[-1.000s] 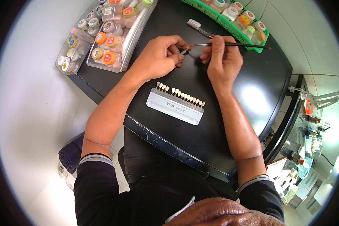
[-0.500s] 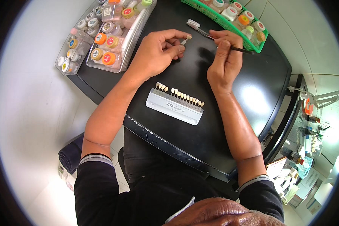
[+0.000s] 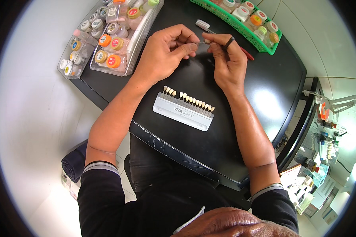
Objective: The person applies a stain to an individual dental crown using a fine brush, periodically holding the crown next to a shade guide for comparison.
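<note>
Toward the left hand [image 3: 168,52], the right hand [image 3: 230,65] has been brought since half a second ago, and the fingertips of the two now almost meet above the black glossy tabletop [image 3: 178,144]. Both forearms are extended forward, the left wrist being angled inward with its fingers curled, the right palm turned inward with its index finger arched over the thumb. Dark printed lettering is carried on the face of the pale grey bar-shaped plastic holder [image 3: 182,113], in which a row of small ivory tooth-shaped tabs [image 3: 190,99] is stood. Coloured round labels with small marks are borne by the lids of the clear plastic jars [image 3: 117,42] in the white mesh basket [image 3: 135,55], and by those of the jars in the green plastic basket [image 3: 268,48]. By the left grip, closed to a pinch, the thin stem of a small pale tooth-shaped piece [image 3: 207,41] is held; the piece itself is placed between the right thumb and index fingertips, narrowly parted around it. A black slender brush handle [image 3: 229,42] is also held in the right grip, seen nearly end-on. Beyond it, a white-bristled toothbrush [image 3: 203,25] is laid on the tabletop.
</note>
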The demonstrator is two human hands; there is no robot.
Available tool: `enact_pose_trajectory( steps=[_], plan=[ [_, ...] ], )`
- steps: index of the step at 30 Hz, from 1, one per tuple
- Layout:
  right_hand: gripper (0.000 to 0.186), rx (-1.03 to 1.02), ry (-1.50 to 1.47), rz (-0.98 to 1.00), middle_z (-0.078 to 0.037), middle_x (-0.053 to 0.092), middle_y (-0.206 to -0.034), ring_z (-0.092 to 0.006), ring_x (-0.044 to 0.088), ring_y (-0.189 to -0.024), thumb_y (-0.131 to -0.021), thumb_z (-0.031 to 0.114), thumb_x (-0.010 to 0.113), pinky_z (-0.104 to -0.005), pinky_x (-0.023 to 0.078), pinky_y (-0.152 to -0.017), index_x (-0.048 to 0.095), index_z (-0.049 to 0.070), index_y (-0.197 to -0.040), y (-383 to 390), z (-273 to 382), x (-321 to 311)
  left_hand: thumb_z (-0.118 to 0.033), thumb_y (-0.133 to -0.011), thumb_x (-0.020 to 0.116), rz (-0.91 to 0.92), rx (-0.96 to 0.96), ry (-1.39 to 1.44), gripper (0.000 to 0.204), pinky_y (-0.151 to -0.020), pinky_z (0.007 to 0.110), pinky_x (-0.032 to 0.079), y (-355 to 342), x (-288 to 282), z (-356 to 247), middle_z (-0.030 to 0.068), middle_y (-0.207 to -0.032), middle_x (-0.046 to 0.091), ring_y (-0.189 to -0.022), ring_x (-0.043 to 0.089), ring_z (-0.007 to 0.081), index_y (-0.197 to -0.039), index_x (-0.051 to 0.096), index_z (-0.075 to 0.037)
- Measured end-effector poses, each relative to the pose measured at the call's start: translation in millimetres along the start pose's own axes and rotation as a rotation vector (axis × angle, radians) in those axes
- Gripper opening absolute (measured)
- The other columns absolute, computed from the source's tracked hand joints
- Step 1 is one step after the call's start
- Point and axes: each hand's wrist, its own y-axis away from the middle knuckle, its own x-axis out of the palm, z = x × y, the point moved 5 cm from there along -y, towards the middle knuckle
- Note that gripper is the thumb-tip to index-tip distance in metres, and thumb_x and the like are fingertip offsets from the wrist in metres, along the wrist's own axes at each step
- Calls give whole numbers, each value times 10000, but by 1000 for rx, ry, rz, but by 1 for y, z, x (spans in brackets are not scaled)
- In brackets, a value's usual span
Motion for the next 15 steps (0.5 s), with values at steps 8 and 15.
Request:
enact_pose_trajectory(
  steps=[8,15],
  plan=[
    [168,116,-123,15,-74,802,-1033,-126,732,-846,-1058,-45,739,-287,583,-774,762,13,-1214,5,-11,2,-51,-1090,767,22,17,53,127,-781,226,558,1,1,-1,23,-1067,775,-900,731,80,-1213,744,-30],
    [183,129,-193,8,-71,791,-1026,-125,735,-874,-1052,-46,772,-277,593,-781,677,9,-1198,5,-11,2,-58,-1089,761,43,16,54,130,-744,217,541,3,5,-8,21,-1060,772,-907,735,76,-1215,754,-25]
  ],
)
